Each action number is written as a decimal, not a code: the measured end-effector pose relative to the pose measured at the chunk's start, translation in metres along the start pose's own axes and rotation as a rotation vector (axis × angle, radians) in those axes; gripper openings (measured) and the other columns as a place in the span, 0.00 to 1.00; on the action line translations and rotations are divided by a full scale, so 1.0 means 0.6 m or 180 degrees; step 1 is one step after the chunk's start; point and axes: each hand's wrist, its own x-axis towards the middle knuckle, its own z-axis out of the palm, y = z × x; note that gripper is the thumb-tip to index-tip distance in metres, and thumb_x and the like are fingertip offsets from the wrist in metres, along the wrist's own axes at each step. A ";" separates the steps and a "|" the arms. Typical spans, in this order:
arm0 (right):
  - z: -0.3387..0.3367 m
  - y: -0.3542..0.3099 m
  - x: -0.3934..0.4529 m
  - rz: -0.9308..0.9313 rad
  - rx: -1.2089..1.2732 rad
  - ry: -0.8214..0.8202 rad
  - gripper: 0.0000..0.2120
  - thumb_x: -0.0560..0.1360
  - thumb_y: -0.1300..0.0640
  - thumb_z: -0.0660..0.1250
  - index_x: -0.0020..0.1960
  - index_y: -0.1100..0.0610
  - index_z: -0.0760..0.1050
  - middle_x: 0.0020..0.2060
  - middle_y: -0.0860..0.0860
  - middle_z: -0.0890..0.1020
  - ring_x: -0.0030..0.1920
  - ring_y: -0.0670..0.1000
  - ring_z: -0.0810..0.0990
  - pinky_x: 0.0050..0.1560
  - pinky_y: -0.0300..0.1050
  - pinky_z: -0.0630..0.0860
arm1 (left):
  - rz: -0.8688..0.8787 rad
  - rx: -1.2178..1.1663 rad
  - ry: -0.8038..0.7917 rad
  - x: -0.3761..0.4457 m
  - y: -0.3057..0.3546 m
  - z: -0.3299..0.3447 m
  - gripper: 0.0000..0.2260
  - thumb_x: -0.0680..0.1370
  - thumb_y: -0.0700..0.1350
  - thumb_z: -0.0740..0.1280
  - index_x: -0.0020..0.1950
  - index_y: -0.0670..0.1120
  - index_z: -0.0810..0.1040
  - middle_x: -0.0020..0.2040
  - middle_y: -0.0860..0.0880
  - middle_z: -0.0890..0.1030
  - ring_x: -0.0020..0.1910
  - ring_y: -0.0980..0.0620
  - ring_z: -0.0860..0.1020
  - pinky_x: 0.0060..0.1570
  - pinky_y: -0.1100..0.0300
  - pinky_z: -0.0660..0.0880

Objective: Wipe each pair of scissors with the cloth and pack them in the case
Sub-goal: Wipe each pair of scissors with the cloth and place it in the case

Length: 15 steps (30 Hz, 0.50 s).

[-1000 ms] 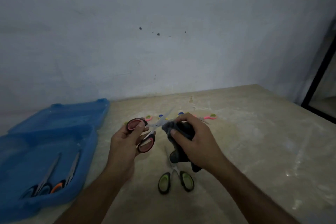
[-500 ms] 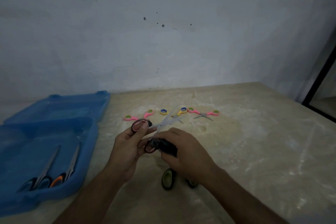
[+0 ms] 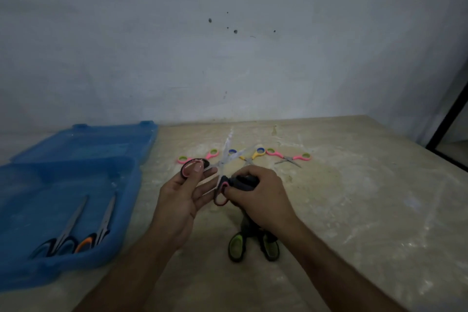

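Observation:
My left hand point(image 3: 181, 200) pinches the upper handle ring of a pair of red-and-black scissors point(image 3: 222, 159), whose blades are spread and point up and away. My right hand point(image 3: 258, 200) grips a dark cloth point(image 3: 244, 182) pressed against the lower handle ring. An open blue case point(image 3: 76, 200) lies at the left with two pairs of scissors point(image 3: 76, 235) inside, one with black handles, one with orange. Black-and-green scissors point(image 3: 236, 247) lie on the table below my right hand, partly hidden by it.
Small scissors lie in a row at the back of the table: pink point(image 3: 186, 159), yellow-and-blue point(image 3: 257, 153) and pink-and-green point(image 3: 291, 158). A grey wall stands behind the table. A dark frame point(image 3: 450, 119) rises at the far right.
My right hand with the cloth slid from the blades down to the lower handle ring. The scissors' blades now point more upright. The small scissors behind came into view.

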 end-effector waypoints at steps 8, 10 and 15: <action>-0.018 -0.003 -0.007 0.0019 0.0002 -0.0098 0.08 0.72 0.50 0.77 0.48 0.49 0.80 0.41 0.44 0.84 0.43 0.40 0.82 0.41 0.33 0.75 | 0.0015 0.0306 0.0031 -0.002 0.001 -0.002 0.10 0.82 0.48 0.64 0.59 0.49 0.81 0.55 0.48 0.87 0.52 0.40 0.86 0.55 0.44 0.80; -0.028 -0.014 -0.013 0.0071 0.0162 0.0198 0.11 0.73 0.51 0.75 0.52 0.48 0.76 0.41 0.45 0.83 0.40 0.41 0.82 0.37 0.33 0.75 | 0.0094 0.0380 0.0081 0.000 0.004 -0.007 0.10 0.82 0.49 0.64 0.59 0.48 0.81 0.54 0.49 0.87 0.51 0.40 0.86 0.52 0.45 0.81; -0.040 -0.039 -0.012 -0.1344 -0.0711 -0.0261 0.16 0.72 0.57 0.70 0.59 0.49 0.75 0.51 0.43 0.79 0.51 0.43 0.78 0.50 0.38 0.75 | 0.0193 0.0531 0.0028 -0.004 0.003 -0.003 0.11 0.82 0.49 0.63 0.60 0.47 0.81 0.54 0.48 0.87 0.46 0.41 0.87 0.44 0.48 0.83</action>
